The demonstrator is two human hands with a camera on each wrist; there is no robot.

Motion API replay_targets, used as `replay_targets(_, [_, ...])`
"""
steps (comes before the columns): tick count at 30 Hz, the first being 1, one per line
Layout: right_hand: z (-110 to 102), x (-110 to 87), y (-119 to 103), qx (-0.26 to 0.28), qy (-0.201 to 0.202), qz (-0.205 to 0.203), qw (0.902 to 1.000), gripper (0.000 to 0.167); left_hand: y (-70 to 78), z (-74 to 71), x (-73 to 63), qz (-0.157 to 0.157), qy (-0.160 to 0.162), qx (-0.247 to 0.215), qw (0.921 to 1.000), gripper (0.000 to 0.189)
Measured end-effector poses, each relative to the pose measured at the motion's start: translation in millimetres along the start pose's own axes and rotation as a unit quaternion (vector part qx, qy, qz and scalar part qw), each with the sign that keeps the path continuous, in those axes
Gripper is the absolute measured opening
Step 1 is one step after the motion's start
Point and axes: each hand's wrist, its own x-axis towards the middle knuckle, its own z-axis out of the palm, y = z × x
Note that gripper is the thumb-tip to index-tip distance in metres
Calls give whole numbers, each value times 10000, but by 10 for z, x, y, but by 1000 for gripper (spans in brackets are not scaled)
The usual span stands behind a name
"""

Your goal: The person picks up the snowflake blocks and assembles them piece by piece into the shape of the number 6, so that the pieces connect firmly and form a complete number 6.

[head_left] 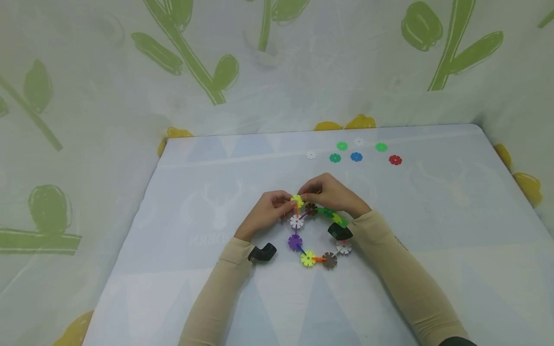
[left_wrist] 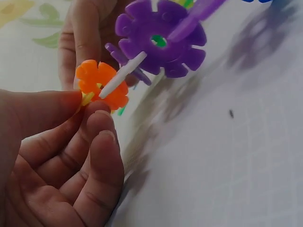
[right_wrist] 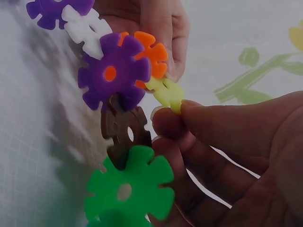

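My left hand (head_left: 267,211) and right hand (head_left: 333,194) meet at the far left of a ring of slotted plastic snowflake discs. Between them is a yellow snowflake disc (right_wrist: 166,93), pinched by the right thumb and forefinger. On its other side, the left thumb and fingertips pinch it beside the orange disc (left_wrist: 102,82) it is slotted into. Joined to this orange disc are a white disc (head_left: 296,221) and a purple disc (right_wrist: 112,71). A brown disc (right_wrist: 125,130) and a green disc (right_wrist: 130,182) continue the chain below the right hand.
The ring's near side has another purple disc (head_left: 295,242), a yellow one (head_left: 308,258) and a brown one (head_left: 329,260). Loose discs lie toward the table's back edge, among them a blue disc (head_left: 356,156) and a red disc (head_left: 395,160). Patterned fabric (head_left: 277,96) rises behind the table.
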Motion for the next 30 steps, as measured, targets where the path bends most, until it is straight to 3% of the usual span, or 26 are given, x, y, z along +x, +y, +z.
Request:
replay_targets(6, [-256, -85, 42, -383, 568, 144, 9975, 27, 3, -18, 0, -97, -45, -82, 9999, 20])
replay_targets(10, [-633, -255, 110, -293, 1469, 813, 9854, 35, 5, -25, -11, -106, -79, -52, 9999, 20])
replay_targets(16, [-1157, -536, 450, -75, 3013, 1797, 9364, 54, -24, -34, -25, -80, -71, -112, 9999, 18])
replay_targets(19, [-1291, -637, 669, -88, 3395, 2302, 9120, 57, -40, -25, -25, -77, -116, -174, 9998, 18])
replay_targets(22, [-1351, -688, 832, -119, 3547, 2632, 8971, 57, -48, -16, -30, -91, -165, -204, 9996, 19])
replay_targets(25, [-1374, -689, 933, -205, 3641, 2698, 8912, 55, -47, -14, -33, -114, -156, -205, 9996, 19])
replay_targets(30, [-1397, -653, 1052, -515, 3464, 2568, 9008, 59, -19, -27, -32, -148, -113, -212, 9996, 19])
